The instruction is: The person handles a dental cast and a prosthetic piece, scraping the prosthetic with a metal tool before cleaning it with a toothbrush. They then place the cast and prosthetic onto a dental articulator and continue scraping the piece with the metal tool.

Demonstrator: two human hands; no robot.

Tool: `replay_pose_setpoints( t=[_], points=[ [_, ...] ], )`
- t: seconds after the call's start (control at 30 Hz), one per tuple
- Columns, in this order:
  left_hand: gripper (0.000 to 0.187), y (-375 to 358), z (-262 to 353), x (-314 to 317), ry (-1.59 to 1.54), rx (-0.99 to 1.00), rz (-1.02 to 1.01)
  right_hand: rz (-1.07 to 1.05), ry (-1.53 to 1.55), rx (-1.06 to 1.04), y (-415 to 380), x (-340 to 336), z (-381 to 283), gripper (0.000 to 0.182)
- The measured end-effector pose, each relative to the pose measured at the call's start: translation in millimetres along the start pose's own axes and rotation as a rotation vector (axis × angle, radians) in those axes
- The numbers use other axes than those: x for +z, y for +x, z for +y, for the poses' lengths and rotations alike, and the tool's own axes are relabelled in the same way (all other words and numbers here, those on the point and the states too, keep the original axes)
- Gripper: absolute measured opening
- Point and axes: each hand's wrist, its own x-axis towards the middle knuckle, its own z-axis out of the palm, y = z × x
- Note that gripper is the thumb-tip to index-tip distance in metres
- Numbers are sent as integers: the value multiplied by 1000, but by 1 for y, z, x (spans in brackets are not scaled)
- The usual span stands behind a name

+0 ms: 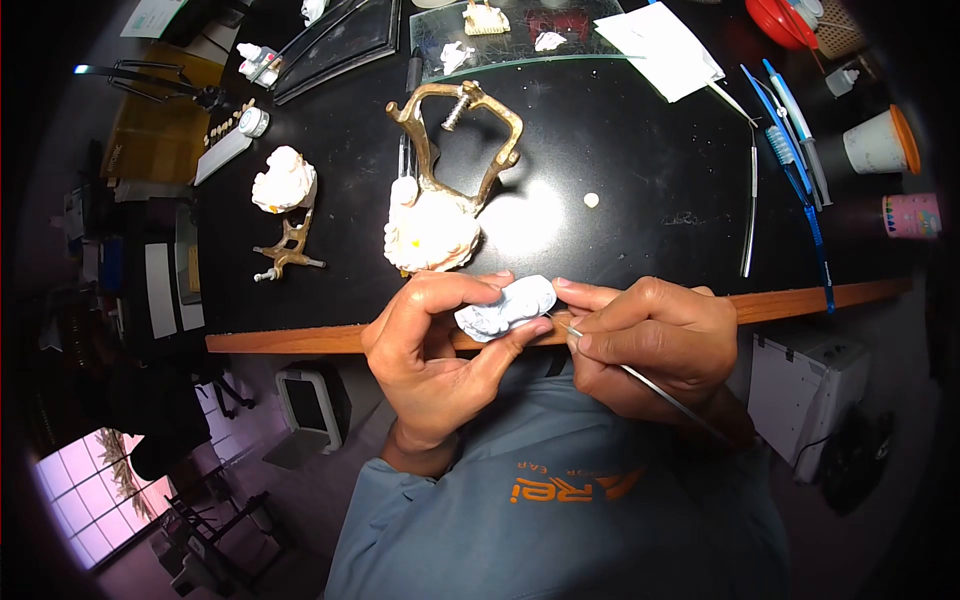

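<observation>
Left hand [435,345] pinches a small pale plaster cast [508,307] over the desk [620,150] edge, long axis running 2 to 8 o'clock. Right hand [650,345] closes pen-style on a thin metal tool [640,380], tip touching the cast's 4 o'clock side. Cast matte, bluish-white, lumpy. Brass articulator [455,150] at 12 o'clock

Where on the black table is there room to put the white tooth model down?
Bare black tabletop lies between the brass articulator with white plaster and the thin metal probe. The far edge, by the glass slab, and the left side, by the smaller plaster cast, are crowded.
</observation>
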Motion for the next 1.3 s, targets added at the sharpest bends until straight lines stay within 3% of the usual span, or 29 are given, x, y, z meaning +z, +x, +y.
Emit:
replay_pose_setpoints(
  t=[0.4, 0.8, 0.9, 1.3],
  points=[
    [51, -5, -2, 1, 245, 151, 13, -6, -26, 15, -1, 1, -1, 16],
    [54, -4, 5, -2, 71, -54, -12, -37, 3, 10, -2, -4, 2, 17],
    [43, 1, 3, -4, -59, -28, -26, -39, 23, 6, -1, -4, 3, 17],
    [43, 5, 7, -10, -195, -213, -78, -55, 56, 14, -1, -8, 2, 14]
  ],
)
